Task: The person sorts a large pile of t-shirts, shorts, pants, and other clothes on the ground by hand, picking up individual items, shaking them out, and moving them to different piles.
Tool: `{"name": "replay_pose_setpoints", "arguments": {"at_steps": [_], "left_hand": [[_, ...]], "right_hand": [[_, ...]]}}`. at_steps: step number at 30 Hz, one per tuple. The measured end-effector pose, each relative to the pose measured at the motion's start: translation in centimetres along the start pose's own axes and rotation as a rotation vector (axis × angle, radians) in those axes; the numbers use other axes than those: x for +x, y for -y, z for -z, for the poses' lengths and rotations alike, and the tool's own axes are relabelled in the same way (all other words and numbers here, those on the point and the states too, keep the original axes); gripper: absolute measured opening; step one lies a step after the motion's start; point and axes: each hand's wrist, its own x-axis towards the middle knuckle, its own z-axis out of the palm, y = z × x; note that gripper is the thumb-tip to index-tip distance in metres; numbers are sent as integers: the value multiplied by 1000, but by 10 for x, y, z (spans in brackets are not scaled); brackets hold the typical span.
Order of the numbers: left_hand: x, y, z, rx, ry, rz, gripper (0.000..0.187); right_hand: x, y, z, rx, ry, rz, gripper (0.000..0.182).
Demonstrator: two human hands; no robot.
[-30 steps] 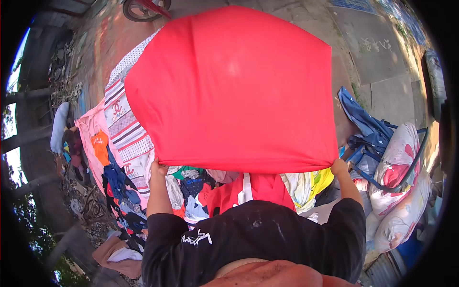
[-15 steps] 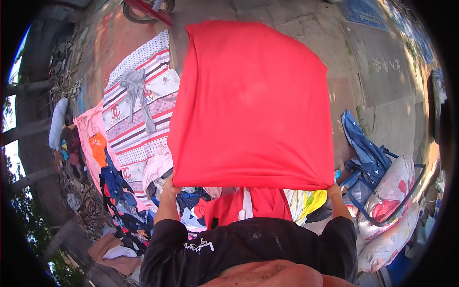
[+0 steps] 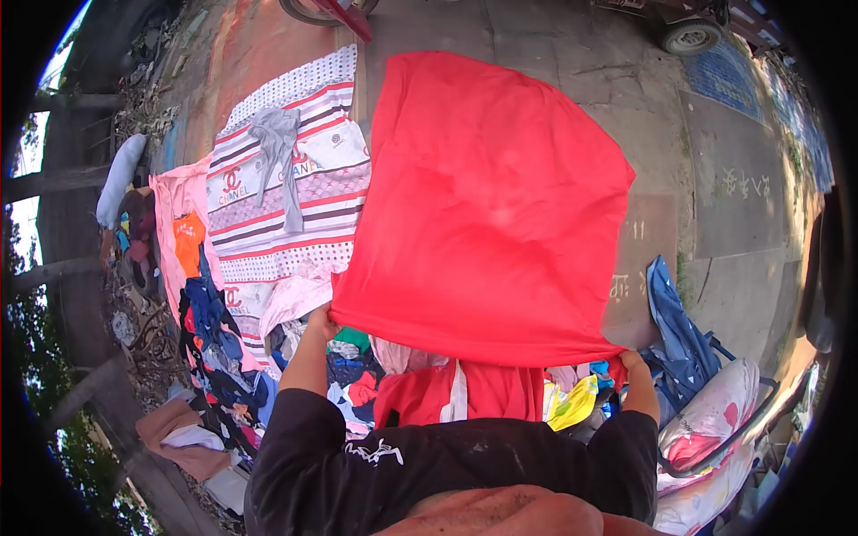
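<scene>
The red cloth (image 3: 492, 205) is spread wide in the middle of the scene, its near edge stretched between two hands. To its left, a striped sheet (image 3: 332, 193) lies on the ground. At the near side there is a red garment (image 3: 416, 393) with a white stripe. A grey garment (image 3: 279, 147) rests upon the sheet. The left hand (image 3: 322, 322) is closed around the cloth's near left corner; the right hand (image 3: 631, 361) grips the near right corner, its fingers partly hidden.
</scene>
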Motion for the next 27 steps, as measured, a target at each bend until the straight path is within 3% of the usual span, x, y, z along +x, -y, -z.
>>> {"name": "replay_pose_setpoints", "arguments": {"at_steps": [2, 3, 5, 8, 12, 15, 16, 19, 20, 21, 22, 23, 24, 25, 27], "left_hand": [[3, -33, -69, 57, 105, -132, 33], [21, -54, -98, 95, 141, -208, 32], [3, -90, -183, 114, 154, -287, 29], [-9, -153, -288, 18, 307, -422, 24], [-122, -243, -395, -56, 541, -750, 23], [-246, -305, -434, -74, 658, -1020, 24], [-280, -333, -439, -84, 690, -1101, 26], [-406, -379, -428, -62, 772, -1356, 25], [-449, -383, -419, -73, 784, -1430, 25], [-490, -382, -411, -117, 760, -1507, 29], [-529, -375, -399, -122, 742, -1591, 32], [-537, -440, -377, 41, 811, -1741, 33], [-572, -431, -367, -22, 840, -1733, 34], [-608, -420, -355, -88, 867, -1726, 36], [-644, -468, -320, 135, 627, -1991, 40]], "right_hand": [[140, 45, 23, 345, 44, 259, 29], [52, 122, 12, 427, 138, 206, 30], [-25, 235, -8, 805, 116, 372, 31], [-45, 363, 11, 1078, 68, 666, 30], [-161, 494, 91, 1272, 121, 1103, 30], [-284, 554, 183, 1288, -5, 1452, 32], [-347, 555, 192, 1290, 23, 1559, 31], [-557, 480, 139, 1134, 220, 1863, 46], [-587, 475, 159, 1080, 87, 1965, 52], [-590, 480, 199, 577, -194, 2397, 51], [-613, 458, 207, 554, -20, 2482, 40], [-637, 440, 221, 486, 105, 2562, 35], [-661, 421, 236, 408, 242, 2630, 31], [-682, 407, 251, 355, 254, 2678, 32], [-723, 378, 272, 318, 209, 2752, 33]]}}
